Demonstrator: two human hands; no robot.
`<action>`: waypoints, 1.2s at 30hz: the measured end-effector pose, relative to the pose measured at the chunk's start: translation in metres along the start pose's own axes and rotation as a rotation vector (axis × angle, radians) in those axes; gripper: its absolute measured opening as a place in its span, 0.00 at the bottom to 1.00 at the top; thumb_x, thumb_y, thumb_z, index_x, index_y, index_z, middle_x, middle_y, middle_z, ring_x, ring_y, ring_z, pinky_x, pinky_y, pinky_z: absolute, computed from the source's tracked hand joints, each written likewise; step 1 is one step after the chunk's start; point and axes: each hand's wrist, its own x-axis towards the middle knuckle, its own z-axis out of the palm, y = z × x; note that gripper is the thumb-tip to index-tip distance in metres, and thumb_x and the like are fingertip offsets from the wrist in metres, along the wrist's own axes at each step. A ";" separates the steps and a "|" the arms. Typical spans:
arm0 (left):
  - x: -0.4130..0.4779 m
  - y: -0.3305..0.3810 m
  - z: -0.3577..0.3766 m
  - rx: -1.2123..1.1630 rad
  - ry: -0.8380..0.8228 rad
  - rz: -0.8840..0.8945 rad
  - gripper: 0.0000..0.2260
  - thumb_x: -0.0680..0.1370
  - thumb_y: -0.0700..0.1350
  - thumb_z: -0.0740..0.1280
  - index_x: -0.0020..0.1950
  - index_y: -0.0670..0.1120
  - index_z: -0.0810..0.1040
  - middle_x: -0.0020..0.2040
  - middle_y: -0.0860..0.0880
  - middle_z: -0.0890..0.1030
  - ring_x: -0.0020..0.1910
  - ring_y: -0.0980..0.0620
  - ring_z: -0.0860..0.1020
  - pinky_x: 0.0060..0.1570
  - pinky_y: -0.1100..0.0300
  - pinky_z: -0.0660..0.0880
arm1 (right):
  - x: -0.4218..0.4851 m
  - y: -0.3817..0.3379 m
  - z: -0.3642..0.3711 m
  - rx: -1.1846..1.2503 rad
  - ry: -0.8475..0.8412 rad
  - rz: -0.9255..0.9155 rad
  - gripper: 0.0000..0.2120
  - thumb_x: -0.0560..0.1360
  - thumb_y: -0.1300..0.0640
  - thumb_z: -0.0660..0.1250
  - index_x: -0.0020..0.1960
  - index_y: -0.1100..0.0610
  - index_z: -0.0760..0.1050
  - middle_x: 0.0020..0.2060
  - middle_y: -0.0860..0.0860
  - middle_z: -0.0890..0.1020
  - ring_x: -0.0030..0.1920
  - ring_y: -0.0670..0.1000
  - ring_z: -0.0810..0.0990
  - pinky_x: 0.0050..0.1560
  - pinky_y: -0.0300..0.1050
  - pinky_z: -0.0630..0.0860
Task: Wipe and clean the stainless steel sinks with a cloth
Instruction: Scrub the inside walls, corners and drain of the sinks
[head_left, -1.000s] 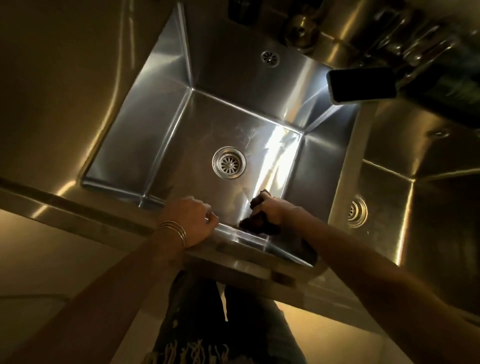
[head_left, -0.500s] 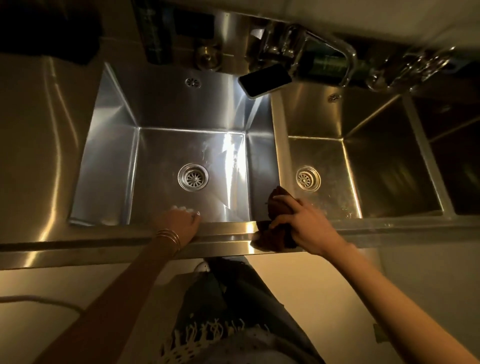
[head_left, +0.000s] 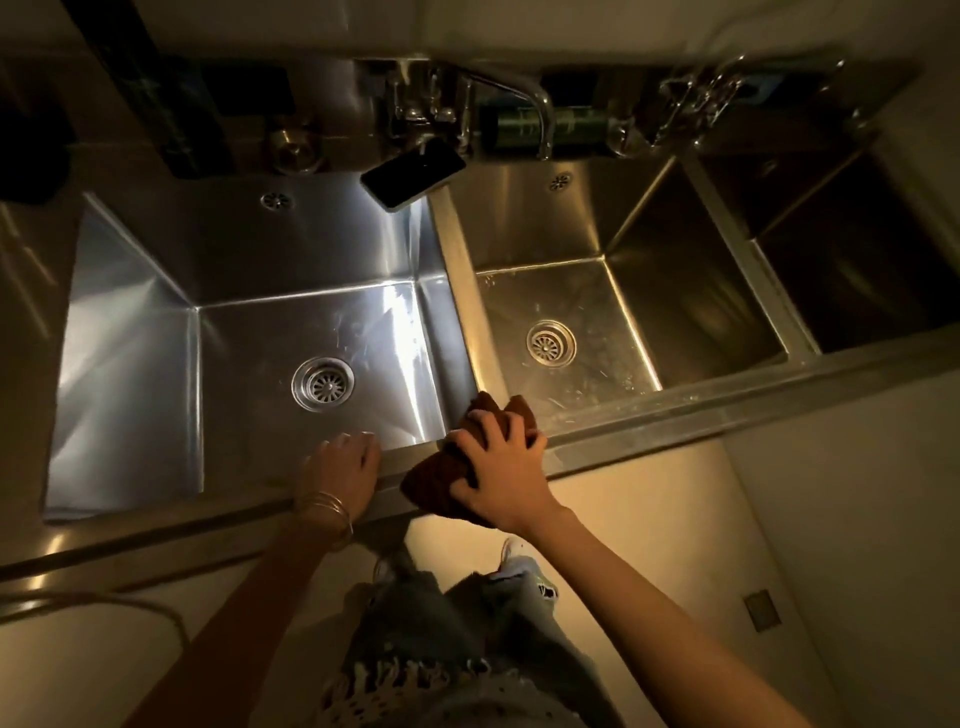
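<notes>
right hand (head_left: 501, 467) grips cloth (head_left: 441, 470) on rim (head_left: 623, 441) | left hand (head_left: 340, 467) rests loose, empty | risk: a far wipe knocks perched phone (head_left: 413, 174) into sink (head_left: 311, 244)

The right hand (head_left: 498, 467) covers much of the cloth (head_left: 434, 475); the third sink (head_left: 857, 270) seems cut off by the right edge.
</notes>
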 end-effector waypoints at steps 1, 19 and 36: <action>-0.002 0.004 0.000 0.028 0.000 0.007 0.15 0.81 0.48 0.54 0.61 0.45 0.76 0.59 0.40 0.77 0.58 0.39 0.74 0.60 0.49 0.69 | -0.003 0.008 0.000 -0.017 0.031 -0.011 0.26 0.72 0.41 0.61 0.68 0.46 0.64 0.69 0.52 0.64 0.67 0.61 0.60 0.62 0.61 0.59; -0.019 0.216 0.074 0.255 0.093 0.200 0.22 0.80 0.54 0.53 0.73 0.50 0.63 0.73 0.46 0.63 0.71 0.46 0.60 0.72 0.51 0.55 | -0.051 0.302 -0.044 0.189 -0.004 0.325 0.26 0.72 0.34 0.62 0.66 0.40 0.63 0.72 0.47 0.56 0.74 0.61 0.47 0.66 0.73 0.46; 0.030 0.372 0.137 0.264 0.090 0.273 0.21 0.80 0.55 0.52 0.71 0.50 0.64 0.68 0.49 0.70 0.66 0.48 0.67 0.70 0.49 0.59 | -0.050 0.399 -0.066 0.024 0.132 0.114 0.18 0.72 0.42 0.65 0.59 0.47 0.71 0.62 0.48 0.68 0.59 0.57 0.66 0.54 0.54 0.65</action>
